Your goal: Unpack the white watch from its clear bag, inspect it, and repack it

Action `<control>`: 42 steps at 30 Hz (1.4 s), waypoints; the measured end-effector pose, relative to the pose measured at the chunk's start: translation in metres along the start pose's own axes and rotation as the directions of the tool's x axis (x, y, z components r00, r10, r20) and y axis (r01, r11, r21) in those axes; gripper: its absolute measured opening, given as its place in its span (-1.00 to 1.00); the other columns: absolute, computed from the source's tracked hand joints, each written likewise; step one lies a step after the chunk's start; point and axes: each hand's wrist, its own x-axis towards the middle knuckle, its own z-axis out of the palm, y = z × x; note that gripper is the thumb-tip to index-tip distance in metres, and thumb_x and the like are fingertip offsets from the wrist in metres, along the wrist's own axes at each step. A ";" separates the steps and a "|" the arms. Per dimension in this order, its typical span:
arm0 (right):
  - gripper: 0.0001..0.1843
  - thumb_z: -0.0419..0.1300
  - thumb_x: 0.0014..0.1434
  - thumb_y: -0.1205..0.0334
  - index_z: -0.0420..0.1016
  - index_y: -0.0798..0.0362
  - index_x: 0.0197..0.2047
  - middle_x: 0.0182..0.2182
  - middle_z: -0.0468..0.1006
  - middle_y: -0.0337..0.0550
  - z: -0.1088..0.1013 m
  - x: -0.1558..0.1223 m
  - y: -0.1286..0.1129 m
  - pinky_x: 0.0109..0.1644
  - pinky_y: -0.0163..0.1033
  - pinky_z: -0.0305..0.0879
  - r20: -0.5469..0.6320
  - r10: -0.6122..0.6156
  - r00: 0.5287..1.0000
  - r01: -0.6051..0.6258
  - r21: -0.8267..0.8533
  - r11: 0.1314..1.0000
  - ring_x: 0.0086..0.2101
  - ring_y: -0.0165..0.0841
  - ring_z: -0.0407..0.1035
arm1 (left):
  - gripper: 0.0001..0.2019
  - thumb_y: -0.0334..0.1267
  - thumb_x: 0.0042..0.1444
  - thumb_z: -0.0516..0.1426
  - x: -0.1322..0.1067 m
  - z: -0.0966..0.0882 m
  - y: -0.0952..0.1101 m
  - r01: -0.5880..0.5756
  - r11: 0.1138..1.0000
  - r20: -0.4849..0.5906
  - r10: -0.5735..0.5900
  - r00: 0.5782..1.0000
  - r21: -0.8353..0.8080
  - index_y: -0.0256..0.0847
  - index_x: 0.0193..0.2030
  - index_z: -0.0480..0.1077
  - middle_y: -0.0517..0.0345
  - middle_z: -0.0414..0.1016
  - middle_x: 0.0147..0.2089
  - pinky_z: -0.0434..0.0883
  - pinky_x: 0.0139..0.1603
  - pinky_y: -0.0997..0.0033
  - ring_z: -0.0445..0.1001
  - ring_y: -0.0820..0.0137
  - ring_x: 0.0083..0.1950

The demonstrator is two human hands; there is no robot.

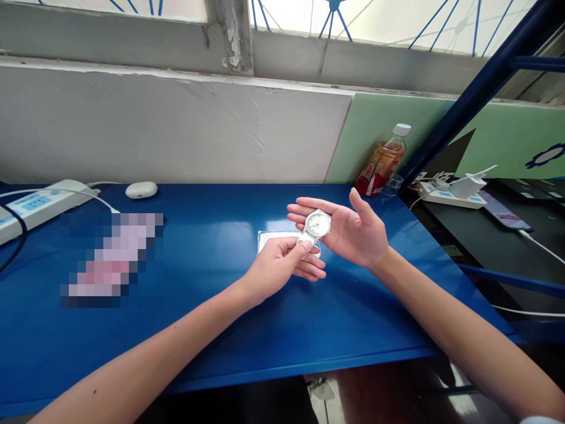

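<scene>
A white wristwatch (318, 224) with a round pale dial is held above the blue desk, its face turned up. My left hand (282, 262) pinches the white strap between thumb and fingers, the other fingers stretched out below. Palm up, my right hand (353, 232) lies open beside and partly behind the watch, fingers extended and thumb raised; whether it bears any of the watch's weight I cannot tell. Behind my left hand a flat clear-and-white case or packet (265, 238) rests on the desk, mostly hidden.
On the blue desk (198, 330) are a power strip (42, 206), a white earbud case (141, 189) and a pixelated, phone-like object (117, 253) at the left. A drink bottle (382, 162) stands by the wall. Past a blue metal post, another power strip (454, 195) and phone (505, 211) lie on a dark surface.
</scene>
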 end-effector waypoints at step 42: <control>-0.82 0.21 0.19 0.23 0.66 0.01 -0.28 -0.34 0.69 -0.16 -0.034 -0.018 0.019 -0.30 -0.21 0.36 -0.143 -0.600 0.787 -0.045 -0.984 0.174 -0.36 -0.29 0.48 | -0.39 0.07 0.34 0.07 0.012 -0.055 -0.009 -0.389 -0.107 0.403 0.263 0.877 0.915 -0.33 0.35 0.20 -0.26 0.33 0.33 0.22 0.33 0.01 0.27 -0.02 0.37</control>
